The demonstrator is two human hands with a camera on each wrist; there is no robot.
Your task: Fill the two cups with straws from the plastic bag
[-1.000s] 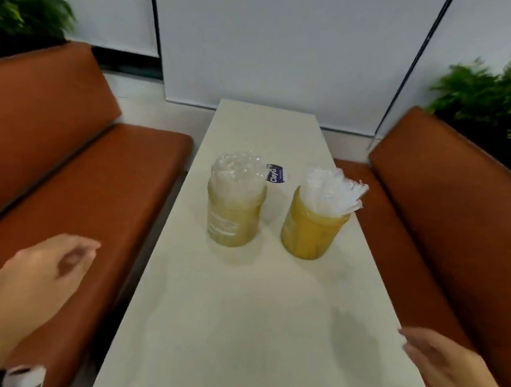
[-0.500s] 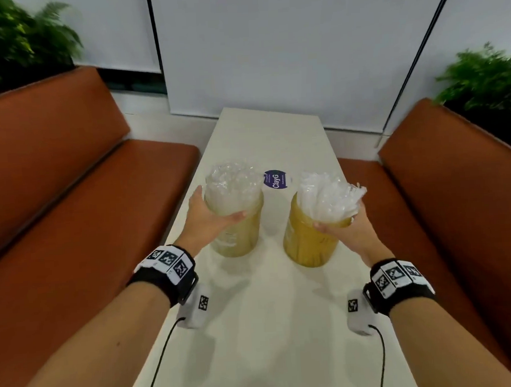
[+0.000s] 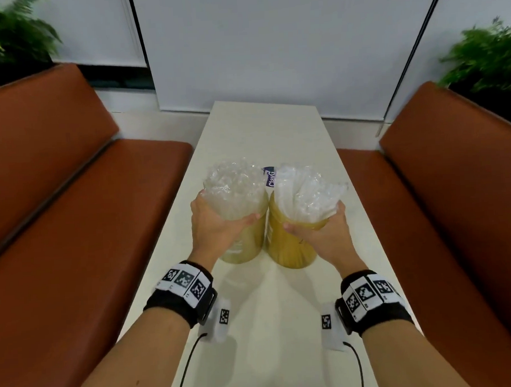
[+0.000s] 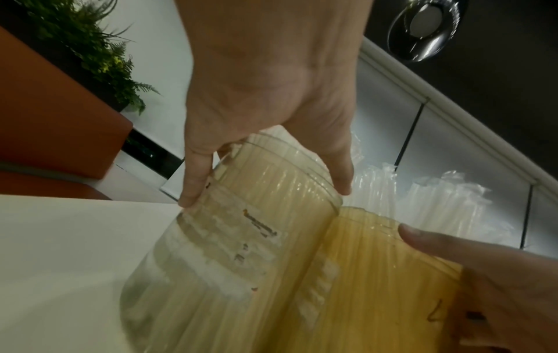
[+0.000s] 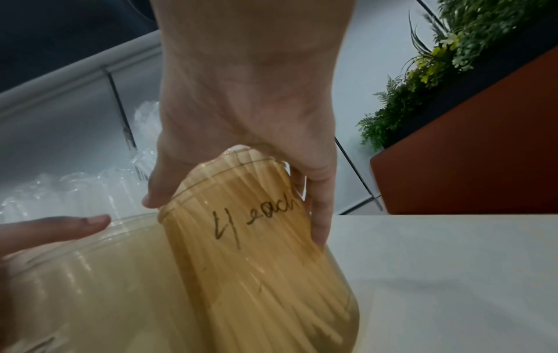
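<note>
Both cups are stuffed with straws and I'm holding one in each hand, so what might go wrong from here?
The left hand and right hand grip the pale cup and amber cup near their rims; a squeeze might flex them.

The wrapped straws stand far above the rims, so tilting might spill them.

The cups look pressed together; moving one could nudge the other.

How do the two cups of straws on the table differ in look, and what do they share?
The left cup is paler and cloudier; the right cup is deeper amber. The right cup bears handwritten marker writing; the left cup shows only faded print. The left hand grips one, the right hand the other. Both stand upright, touching, packed with wrapped straws.
</note>
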